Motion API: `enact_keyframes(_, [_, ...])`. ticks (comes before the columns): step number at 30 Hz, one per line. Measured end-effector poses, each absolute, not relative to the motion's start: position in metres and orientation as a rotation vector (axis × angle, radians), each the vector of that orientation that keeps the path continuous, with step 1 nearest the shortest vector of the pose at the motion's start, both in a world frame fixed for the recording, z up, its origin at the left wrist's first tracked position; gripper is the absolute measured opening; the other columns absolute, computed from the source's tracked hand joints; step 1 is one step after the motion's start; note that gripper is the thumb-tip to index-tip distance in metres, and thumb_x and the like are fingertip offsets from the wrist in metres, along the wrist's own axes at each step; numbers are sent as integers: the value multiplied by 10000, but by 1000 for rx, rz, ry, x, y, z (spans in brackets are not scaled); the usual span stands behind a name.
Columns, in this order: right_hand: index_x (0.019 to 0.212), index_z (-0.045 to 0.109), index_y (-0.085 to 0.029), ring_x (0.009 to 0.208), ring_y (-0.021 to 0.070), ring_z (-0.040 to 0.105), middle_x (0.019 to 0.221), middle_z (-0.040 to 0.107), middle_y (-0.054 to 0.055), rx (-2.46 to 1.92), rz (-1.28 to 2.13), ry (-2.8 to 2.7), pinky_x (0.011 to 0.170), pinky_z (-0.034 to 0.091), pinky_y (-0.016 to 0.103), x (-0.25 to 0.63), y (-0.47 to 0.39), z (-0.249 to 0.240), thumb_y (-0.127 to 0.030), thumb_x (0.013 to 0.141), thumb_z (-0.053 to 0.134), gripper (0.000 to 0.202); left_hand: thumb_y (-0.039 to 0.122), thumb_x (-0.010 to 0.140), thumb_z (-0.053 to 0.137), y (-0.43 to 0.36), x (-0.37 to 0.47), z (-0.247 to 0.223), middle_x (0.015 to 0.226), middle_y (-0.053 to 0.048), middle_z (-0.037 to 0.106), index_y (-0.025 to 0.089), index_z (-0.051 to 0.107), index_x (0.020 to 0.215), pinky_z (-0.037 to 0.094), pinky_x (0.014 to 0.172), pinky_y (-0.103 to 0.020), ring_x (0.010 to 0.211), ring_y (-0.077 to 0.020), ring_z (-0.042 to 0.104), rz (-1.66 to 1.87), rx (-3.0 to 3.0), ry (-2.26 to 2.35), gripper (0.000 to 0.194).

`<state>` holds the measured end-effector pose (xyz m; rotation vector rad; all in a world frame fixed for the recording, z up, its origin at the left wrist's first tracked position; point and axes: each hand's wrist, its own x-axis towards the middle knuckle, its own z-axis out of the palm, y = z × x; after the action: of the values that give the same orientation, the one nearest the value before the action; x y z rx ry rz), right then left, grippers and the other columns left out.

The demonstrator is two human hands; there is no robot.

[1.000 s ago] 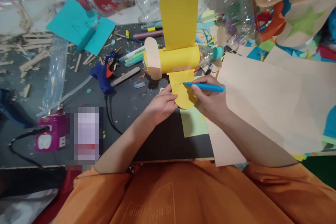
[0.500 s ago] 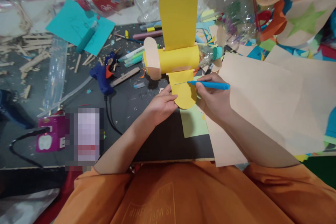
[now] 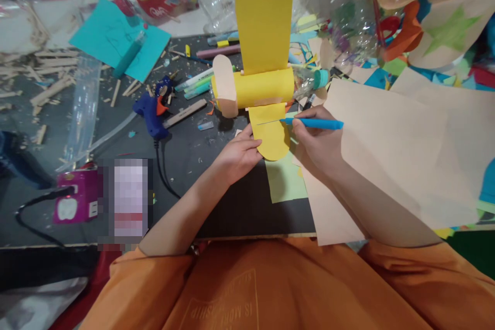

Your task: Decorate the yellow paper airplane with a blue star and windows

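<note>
The blue pen [image 3: 319,124] has slid rightward, and its thin line [image 3: 267,122] now runs nearly across the yellow flap [image 3: 270,140] — the stroke looks almost complete. The flap sits nearside of the yellow-wrapped bottle [image 3: 265,86]; the right hand [image 3: 320,139] has fingers clamped on the pen, the left hand [image 3: 240,157] pinches the flap's edge

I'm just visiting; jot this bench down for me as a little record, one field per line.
Left hand: holds the left edge of the yellow flap
Right hand: holds a blue pen
Pen tip: at the right end of a thin line across the flap
Bottle: on its side, wrapped in yellow paper, teal cap to the right
Left of bottle: glue gun
Right of hands: beige sheets
</note>
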<state>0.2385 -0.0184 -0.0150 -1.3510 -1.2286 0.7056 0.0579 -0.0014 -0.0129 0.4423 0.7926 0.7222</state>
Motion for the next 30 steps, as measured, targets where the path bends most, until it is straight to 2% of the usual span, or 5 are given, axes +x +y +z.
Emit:
enact_keyframes(12, [780,633,-257,581,119,608,718,614,-35,-1194,686,-1201,559,510,306,245,-17,-18,-490,884,759,284,87,767,612,-3,61,-12,1275,-98,742,168,575,1327,431,1207,-472,1358,-282,617,756,483,851,567])
enact_keyframes(18, [824,687,-276,587,113,643,783,639,-26,-1119,717,-1176,561,546,307,246,-15,-18,-549,904,728,287,196,815,635,-4,57,6,998,-15,735,206,557,1068,589,900,-334,935,-168,728,708,699,1128,265])
enact_keyframes(22, [870,738,-284,638,138,686,820,678,-11,-1116,711,-1201,578,575,320,247,-14,-20,-558,901,728,275,279,891,589,-1,38,14,740,62,563,225,512,1039,580,695,-295,606,-118,589,585,1127,1334,175])
enact_keyframes(26, [859,748,-272,683,163,718,854,720,8,-1137,706,-1220,620,612,342,247,-13,-21,-588,873,740,316,286,971,532,3,25,4,1081,-89,682,200,607,1198,545,974,-414,1052,-248,674,534,2078,1398,253])
enact_keyframes(30, [885,746,-269,716,163,737,883,749,7,-1144,721,-1262,690,636,342,248,-14,-21,-579,881,732,310,407,1068,453,3,24,-17,1664,-141,384,291,525,1488,287,1259,-537,1570,-332,314,317,2622,1019,442])
